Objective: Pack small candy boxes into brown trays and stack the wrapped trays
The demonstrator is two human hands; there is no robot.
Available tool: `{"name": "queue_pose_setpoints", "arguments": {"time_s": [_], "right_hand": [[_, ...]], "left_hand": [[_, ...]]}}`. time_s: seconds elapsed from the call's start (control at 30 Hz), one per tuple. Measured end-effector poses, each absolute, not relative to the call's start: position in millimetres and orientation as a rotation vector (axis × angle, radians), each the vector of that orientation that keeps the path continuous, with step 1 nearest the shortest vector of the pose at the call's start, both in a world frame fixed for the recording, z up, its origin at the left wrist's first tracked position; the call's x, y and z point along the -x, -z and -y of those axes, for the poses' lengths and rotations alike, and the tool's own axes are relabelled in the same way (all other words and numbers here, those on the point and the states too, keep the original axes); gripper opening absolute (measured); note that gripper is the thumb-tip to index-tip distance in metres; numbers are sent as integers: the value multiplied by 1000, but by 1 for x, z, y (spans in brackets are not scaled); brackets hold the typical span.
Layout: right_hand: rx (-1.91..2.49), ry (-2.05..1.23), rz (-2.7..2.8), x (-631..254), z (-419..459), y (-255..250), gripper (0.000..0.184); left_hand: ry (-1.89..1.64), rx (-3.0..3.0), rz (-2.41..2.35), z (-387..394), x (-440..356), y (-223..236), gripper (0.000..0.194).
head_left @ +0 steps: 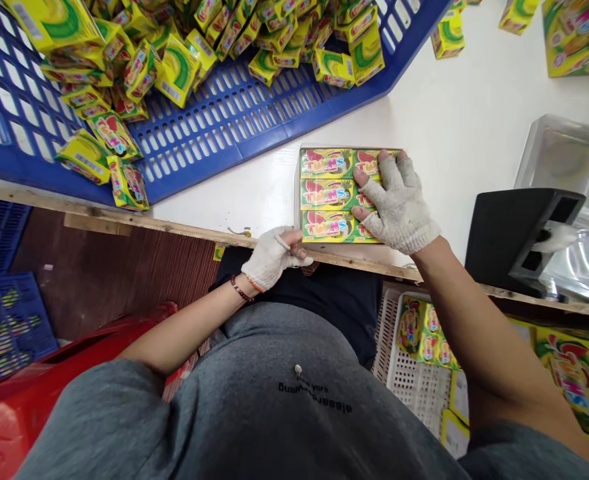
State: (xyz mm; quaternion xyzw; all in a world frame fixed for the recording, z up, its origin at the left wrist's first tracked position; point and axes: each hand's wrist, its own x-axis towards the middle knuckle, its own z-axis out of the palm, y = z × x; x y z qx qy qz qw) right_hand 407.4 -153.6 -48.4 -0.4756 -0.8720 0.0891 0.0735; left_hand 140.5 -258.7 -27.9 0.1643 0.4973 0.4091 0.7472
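TWINS boxes at the table's near edge
Right hand open on top — left hand curled by a corner, grip unclear.

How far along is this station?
Looks done: grouped packs in the white basket, if those count as finished. In hand: a clear tray showing three rows of small boxes, right hand on top, left hand at its near-left corner. Left: apparently many loose boxes in the blue basket; total unclear.
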Motion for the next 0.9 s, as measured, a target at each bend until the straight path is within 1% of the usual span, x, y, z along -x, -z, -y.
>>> {"name": "queue_pose_setpoints", "arguments": {"time_s": [0.17,0.3,0.53,0.63,0.77,0.9], "right_hand": [[1445,-250,2616,-405,155,47,78],[1377,-295,2629,-405,155,48,80],[1337,-283,2646,-404,156,49,78],[1351,-270,2645,-402,158,47,77],[1404,-288,2625,-401,160,45,74],[1407,-281,2637,-397,162,46,78]], "left_hand": [[-814,-423,-1262,243,-141,18,49],[-760,-348,-1262,247,-144,12,44],[-894,-397,-1207,267,-147,32,40],[-899,-576,-1269,273,-145,44,41],[-875,-954,-1411,279,-139,53,42],[-945,-1182,-1501,277,-129,50,32]]}}
